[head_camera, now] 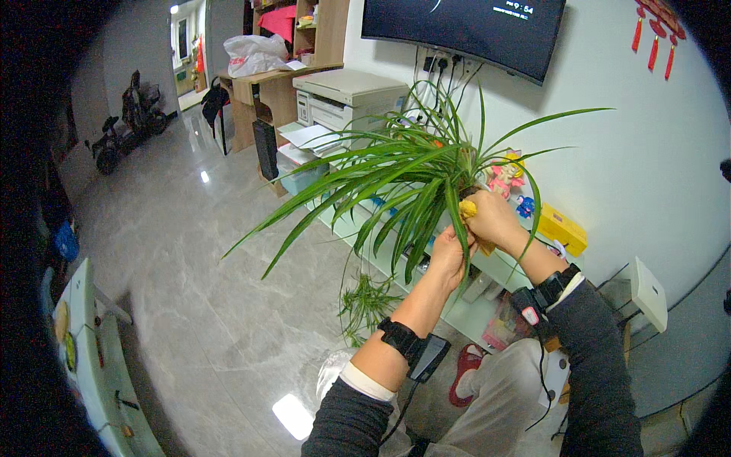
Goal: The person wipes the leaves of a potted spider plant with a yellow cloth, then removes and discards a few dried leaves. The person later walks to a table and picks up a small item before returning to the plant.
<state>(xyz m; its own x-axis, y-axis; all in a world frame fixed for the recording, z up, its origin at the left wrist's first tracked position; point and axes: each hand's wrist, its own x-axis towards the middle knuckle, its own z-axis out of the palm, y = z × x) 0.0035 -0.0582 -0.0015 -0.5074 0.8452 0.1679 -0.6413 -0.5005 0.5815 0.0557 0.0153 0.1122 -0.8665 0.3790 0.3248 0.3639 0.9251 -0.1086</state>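
A large spider plant [422, 171] spreads long green leaves over the glass-topped TV stand in front of me. My right hand [495, 216] is at the base of the plant, closed around a crumpled yellow cloth [468, 209] that pokes out by the thumb. Just below it, my left hand [450, 255] has its fingers pinched at a drooping leaf [455, 214]; the leaf hides part of the fingertips. The two hands nearly touch. The plant's pot is mostly hidden by leaves and hands. A trailing plantlet [365, 303] hangs lower, above the floor.
Along the glass-topped stand [331, 225] are a printer [348, 97], pink figurines [505, 180], a blue figurine [525, 207] and a yellow box [562, 228]. A television [462, 34] hangs above, with cables below it. A white stool [648, 294] stands at right, a table [85, 343] at left.
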